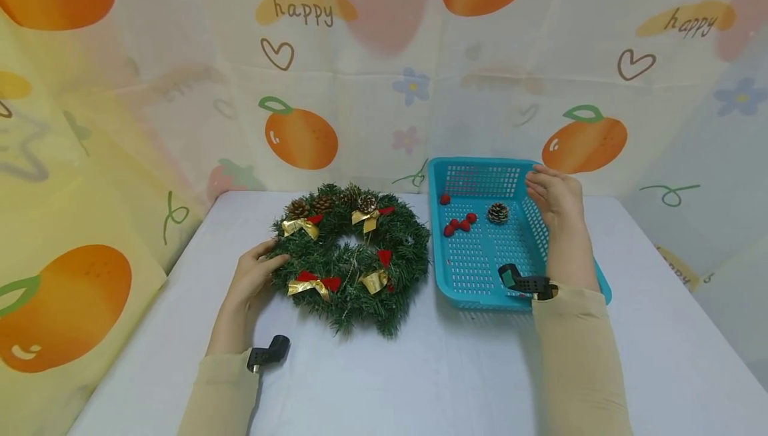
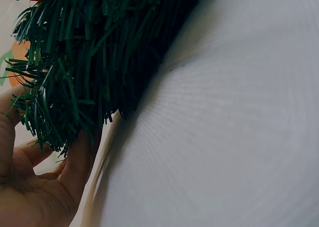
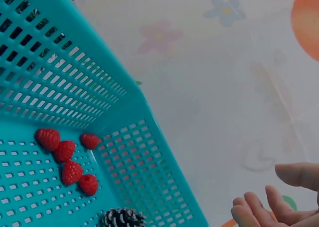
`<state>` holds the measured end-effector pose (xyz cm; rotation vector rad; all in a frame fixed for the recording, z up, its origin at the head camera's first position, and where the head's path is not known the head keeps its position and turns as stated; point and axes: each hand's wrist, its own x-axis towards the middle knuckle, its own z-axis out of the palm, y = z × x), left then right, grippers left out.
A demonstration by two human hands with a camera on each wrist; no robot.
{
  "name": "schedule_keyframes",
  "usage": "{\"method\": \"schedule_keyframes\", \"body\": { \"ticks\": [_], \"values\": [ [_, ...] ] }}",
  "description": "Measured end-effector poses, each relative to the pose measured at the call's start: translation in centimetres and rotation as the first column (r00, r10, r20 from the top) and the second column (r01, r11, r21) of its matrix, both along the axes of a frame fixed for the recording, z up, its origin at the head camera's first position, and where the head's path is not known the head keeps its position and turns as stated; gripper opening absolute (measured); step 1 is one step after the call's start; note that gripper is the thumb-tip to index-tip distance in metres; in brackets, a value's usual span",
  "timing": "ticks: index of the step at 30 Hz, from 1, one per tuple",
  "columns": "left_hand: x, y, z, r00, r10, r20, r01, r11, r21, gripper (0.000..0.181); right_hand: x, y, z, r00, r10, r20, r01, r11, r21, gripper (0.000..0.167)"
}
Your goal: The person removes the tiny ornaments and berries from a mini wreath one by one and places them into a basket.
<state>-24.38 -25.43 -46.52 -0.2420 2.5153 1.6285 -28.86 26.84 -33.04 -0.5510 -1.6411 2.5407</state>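
A green wreath with gold bows, red bits and brown pine cones lies on the white table. At its left edge my left hand holds it, the thumb on one side and the fingers beneath the needles. Over the right rim of a turquoise basket hovers my right hand, fingers loosely bent and nothing in them. Inside the basket are several red raspberries and one white-tipped pine cone. The right wrist view shows these raspberries close up.
A patterned cloth with oranges hangs behind the table and down its left side. The basket stands at the back right, just beside the wreath. White tabletop stretches in front of both. Each wrist carries a small black camera.
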Motion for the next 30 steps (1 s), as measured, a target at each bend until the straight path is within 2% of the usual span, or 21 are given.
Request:
{"method": "schedule_keyframes", "body": {
  "ticks": [2, 6, 8, 12, 15, 22, 30],
  "values": [
    [0.0, 0.1, 0.0, 1.0, -0.001, -0.005, 0.001, 1.0, 0.004, 0.073, 0.1, 0.0, 0.1, 1.0, 0.001, -0.005, -0.001, 1.0, -0.004, 0.019],
    [0.0, 0.2, 0.1, 1.0, -0.001, -0.007, 0.001, 1.0, 0.008, 0.073, 0.2, -0.1, 0.3, 1.0, 0.002, -0.014, -0.002, 1.0, -0.018, 0.043],
    [0.0, 0.3, 0.1, 1.0, -0.002, -0.003, 0.002, 1.0, 0.002, 0.073, 0.3, -0.1, 0.4, 1.0, -0.001, -0.021, 0.0, 1.0, -0.028, 0.04],
    [0.1, 0.3, 0.1, 1.0, -0.006, 0.01, 0.006, 1.0, -0.02, 0.073, 0.3, -0.1, 0.6, 0.999, -0.015, -0.036, 0.013, 0.999, -0.046, 0.017],
    [0.1, 0.2, 0.0, 1.0, -0.006, 0.011, 0.006, 1.0, -0.023, 0.073, 0.4, -0.2, 0.7, 0.999, -0.018, -0.042, 0.016, 0.999, -0.049, 0.017],
    [0.2, 0.0, -0.2, 1.0, 0.001, 0.002, -0.001, 1.0, -0.001, 0.074, 0.2, -0.9, 1.2, 0.999, -0.005, -0.053, 0.003, 0.999, -0.038, 0.052],
    [0.1, 0.1, 0.1, 1.0, -0.001, 0.0, 0.001, 1.0, 0.014, 0.074, 0.3, -1.7, 1.9, 0.997, 0.006, -0.08, -0.006, 1.0, -0.004, 0.063]
  ]
}}
